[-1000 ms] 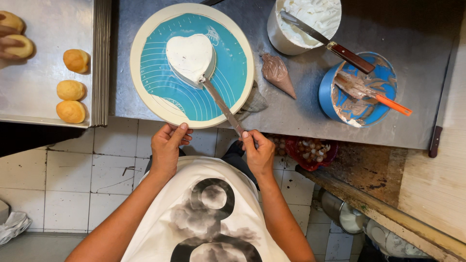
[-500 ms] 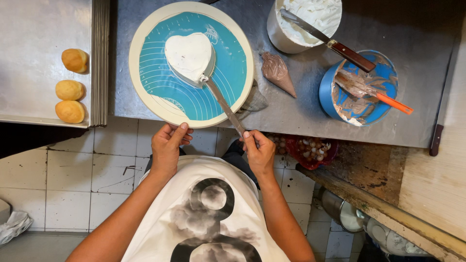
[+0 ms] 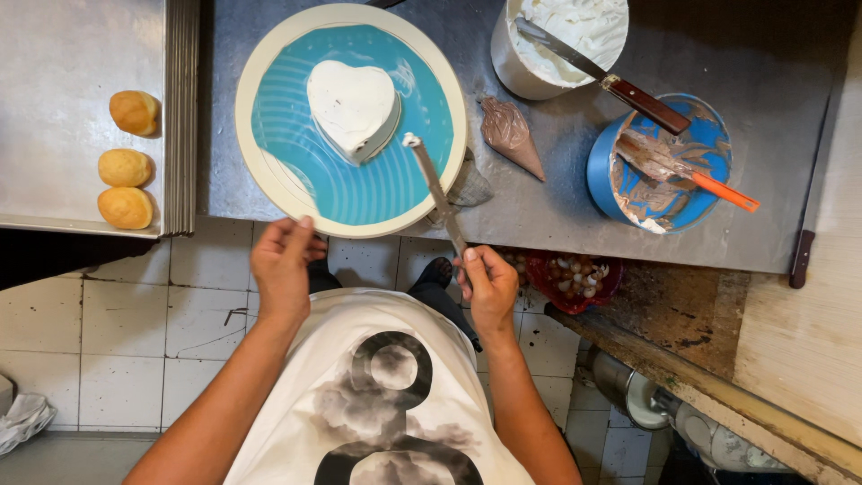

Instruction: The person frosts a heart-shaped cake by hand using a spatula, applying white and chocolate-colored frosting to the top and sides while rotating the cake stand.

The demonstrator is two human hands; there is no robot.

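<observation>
Steel spatula [image 3: 433,184] overhanging turntable [image 3: 269,193] rim

3 buns [image 3: 125,168], 1 heart cake [image 3: 352,106], 2 tubs [image 3: 558,40].

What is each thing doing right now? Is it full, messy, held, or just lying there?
Heart-shaped white cake: frosted, on turntable.
Round cream-and-blue turntable: rim touched by left hand.
Long metal spatula: held by right hand, tip clear of the cake.
White frosting tub: nearly full, knife resting across.
Blue bowl: smeared brown.
Brown piping bag: lying down.
Three golden buns: on tray.
</observation>
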